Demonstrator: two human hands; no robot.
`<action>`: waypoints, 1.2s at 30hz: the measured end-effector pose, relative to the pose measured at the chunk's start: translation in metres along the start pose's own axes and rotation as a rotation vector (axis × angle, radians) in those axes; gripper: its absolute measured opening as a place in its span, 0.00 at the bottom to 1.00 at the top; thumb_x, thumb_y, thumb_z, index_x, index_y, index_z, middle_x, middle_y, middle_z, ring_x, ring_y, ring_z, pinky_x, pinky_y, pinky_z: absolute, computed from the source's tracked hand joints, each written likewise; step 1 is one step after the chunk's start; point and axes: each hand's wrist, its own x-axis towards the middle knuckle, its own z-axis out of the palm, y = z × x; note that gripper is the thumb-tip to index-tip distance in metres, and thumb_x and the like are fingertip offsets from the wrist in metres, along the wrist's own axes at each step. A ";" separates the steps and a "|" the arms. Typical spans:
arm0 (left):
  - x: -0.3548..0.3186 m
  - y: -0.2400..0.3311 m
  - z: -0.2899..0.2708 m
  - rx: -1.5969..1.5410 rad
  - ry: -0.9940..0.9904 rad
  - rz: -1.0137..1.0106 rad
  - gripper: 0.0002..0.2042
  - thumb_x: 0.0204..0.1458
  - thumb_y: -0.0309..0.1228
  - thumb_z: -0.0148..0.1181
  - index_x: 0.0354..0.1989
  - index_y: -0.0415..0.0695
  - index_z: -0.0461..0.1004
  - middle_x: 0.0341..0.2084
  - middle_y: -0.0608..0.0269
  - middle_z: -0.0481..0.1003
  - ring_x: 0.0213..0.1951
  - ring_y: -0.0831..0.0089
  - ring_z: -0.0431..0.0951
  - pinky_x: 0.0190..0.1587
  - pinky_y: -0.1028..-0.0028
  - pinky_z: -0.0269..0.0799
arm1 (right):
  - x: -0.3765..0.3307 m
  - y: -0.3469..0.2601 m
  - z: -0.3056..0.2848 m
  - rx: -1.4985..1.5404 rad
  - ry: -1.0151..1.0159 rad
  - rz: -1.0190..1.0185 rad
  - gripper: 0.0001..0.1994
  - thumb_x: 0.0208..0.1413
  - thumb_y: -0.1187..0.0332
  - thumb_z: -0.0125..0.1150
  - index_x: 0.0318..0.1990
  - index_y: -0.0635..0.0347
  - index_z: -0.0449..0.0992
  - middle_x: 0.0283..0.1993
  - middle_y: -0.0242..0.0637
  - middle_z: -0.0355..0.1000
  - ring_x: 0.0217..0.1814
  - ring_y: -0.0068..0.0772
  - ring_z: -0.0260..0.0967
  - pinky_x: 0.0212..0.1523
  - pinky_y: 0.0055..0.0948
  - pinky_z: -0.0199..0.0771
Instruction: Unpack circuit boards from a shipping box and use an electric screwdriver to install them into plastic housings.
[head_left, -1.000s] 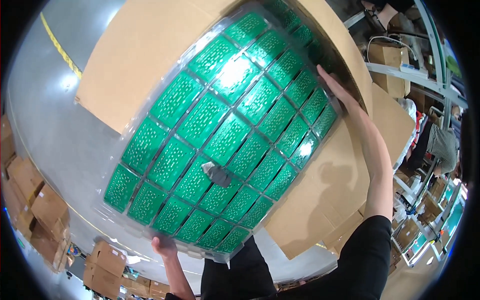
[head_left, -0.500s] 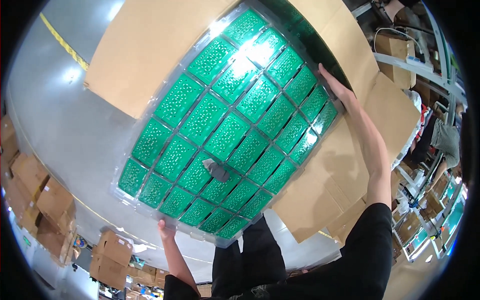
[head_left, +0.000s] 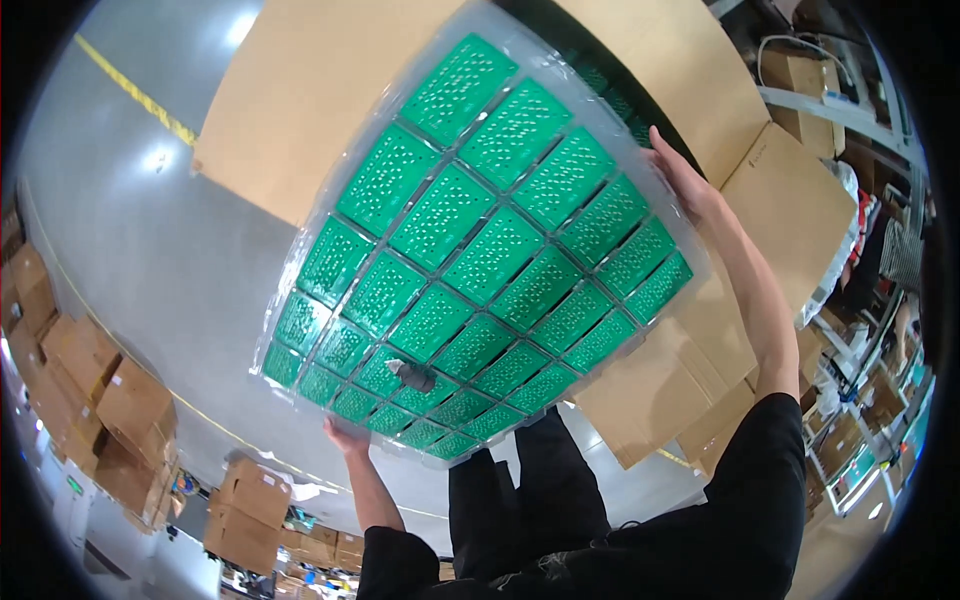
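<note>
Between my hands hangs a large clear plastic tray (head_left: 545,62), its pockets filled with rows of green circuit boards (head_left: 493,254). My left hand (head_left: 346,437) grips the tray's near left edge, with the fingers partly hidden underneath. On the far right edge, my right hand (head_left: 683,180) holds the rim, its fingers along the side. A small dark grey object (head_left: 412,375), pale at one end, lies on the boards toward the near side; its kind is unclear. The tray is tilted, above a big open cardboard box (head_left: 640,50). More green boards show inside the box, beyond the tray.
Box flaps (head_left: 290,110) spread out to the left and right. Stacked cardboard boxes (head_left: 130,410) stand on the floor at the left, near a yellow floor line (head_left: 130,85). A metal rack (head_left: 850,115) with cartons stands on the right, with a person in a striped top there.
The tray's far end has come up closer, and its near end has dipped. Both hands have moved slightly right with it, keeping their grip.
</note>
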 end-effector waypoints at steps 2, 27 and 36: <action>0.013 -0.007 0.046 -0.050 0.180 -0.057 0.39 0.44 0.64 0.48 0.60 0.49 0.62 0.56 0.61 0.65 0.57 0.55 0.62 0.58 0.46 0.55 | 0.009 -0.006 0.007 -0.050 -0.065 0.118 0.38 0.52 0.30 0.38 0.49 0.57 0.70 0.42 0.31 0.69 0.38 0.18 0.61 0.39 0.17 0.61; 0.072 0.158 0.044 0.348 -0.650 0.088 0.49 0.48 0.69 0.38 0.67 0.38 0.46 0.65 0.50 0.50 0.64 0.50 0.51 0.64 0.50 0.47 | -0.183 0.167 0.077 0.338 0.142 -0.454 0.45 0.51 0.28 0.36 0.63 0.59 0.60 0.64 0.43 0.58 0.65 0.39 0.55 0.64 0.35 0.53; 0.147 0.241 0.209 0.618 -1.005 0.209 0.45 0.48 0.69 0.36 0.67 0.44 0.48 0.65 0.56 0.51 0.63 0.51 0.53 0.62 0.51 0.49 | -0.289 0.348 0.242 0.837 0.721 -0.741 0.37 0.51 0.41 0.54 0.62 0.59 0.61 0.60 0.43 0.63 0.54 0.40 0.64 0.56 0.36 0.62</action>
